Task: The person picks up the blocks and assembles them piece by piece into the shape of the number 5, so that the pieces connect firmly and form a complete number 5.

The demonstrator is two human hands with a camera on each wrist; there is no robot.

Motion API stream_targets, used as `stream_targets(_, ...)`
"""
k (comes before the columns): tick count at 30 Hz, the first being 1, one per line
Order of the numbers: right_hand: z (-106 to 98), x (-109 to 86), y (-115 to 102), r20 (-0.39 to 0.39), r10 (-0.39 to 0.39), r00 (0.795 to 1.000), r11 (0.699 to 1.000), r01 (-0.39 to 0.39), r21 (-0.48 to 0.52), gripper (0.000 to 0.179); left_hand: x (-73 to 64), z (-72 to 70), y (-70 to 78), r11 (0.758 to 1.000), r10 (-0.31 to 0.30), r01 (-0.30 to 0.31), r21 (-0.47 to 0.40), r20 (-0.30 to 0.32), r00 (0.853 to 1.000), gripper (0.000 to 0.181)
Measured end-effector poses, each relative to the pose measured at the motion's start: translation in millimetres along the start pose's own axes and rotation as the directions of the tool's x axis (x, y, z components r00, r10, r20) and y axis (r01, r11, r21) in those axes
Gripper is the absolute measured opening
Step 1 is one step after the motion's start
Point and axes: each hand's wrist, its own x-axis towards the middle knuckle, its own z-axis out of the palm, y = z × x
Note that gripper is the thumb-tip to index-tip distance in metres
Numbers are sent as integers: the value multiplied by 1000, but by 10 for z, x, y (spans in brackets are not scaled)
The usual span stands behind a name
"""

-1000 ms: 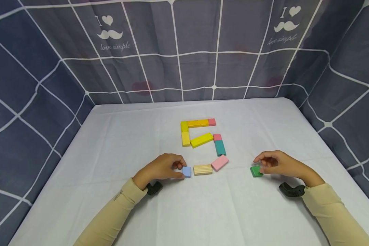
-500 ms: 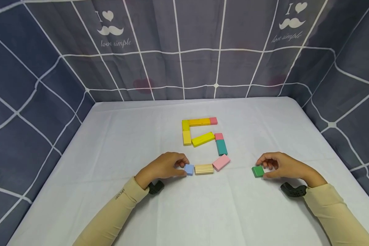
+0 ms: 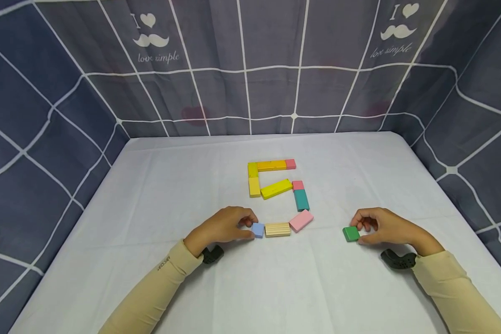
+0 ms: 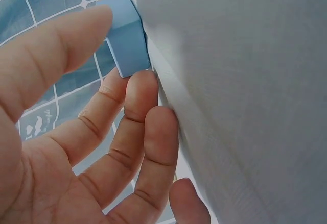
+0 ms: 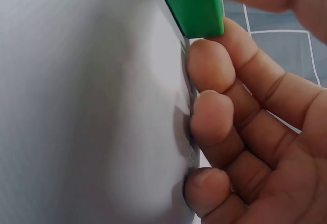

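Note:
A small light-blue block (image 3: 257,230) lies on the white cloth, pinched by my left hand (image 3: 225,226) between thumb and fingertips. In the left wrist view the thumb lies along one side of the blue block (image 4: 127,35). Just right of it lies a ribbed, pale-wood block (image 3: 277,229), with almost no gap between. A tilted pink block (image 3: 301,221) follows. Farther right, my right hand (image 3: 386,226) pinches a green block (image 3: 351,234) on the cloth. In the right wrist view, thumb and index finger are at the green block (image 5: 196,9), and the other fingers curl near the cloth.
A teal block (image 3: 301,200), a small pink block (image 3: 298,185), a slanted yellow block (image 3: 277,189), upright yellow blocks (image 3: 253,180), an orange block (image 3: 271,165) and another pink block (image 3: 290,163) continue the bent line. A dark checked curtain (image 3: 271,93) surrounds the table.
My left hand has slid the blue block right, up to the ribbed block. My right thumb has drawn back from over the green block to its edge. The head view has shifted slightly.

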Motion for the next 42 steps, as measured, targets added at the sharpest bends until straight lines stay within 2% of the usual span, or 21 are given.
stream_targets(11,62,57,-42,-95,-45,994,997,39,-61,32,3,-12,11,1000,-5,5,2,-3,1000,25)
stream_targets(28,135,276,-151,-164,-87,983,991,68,-114,32,-4,-17,-11,1000,1,-1,4,6,1000,32)
stream_targets(42,203,499,-315,-188,-55,981,990,30,-135,27,-10,-12,-4,1000,1,-1,6,12,1000,35)
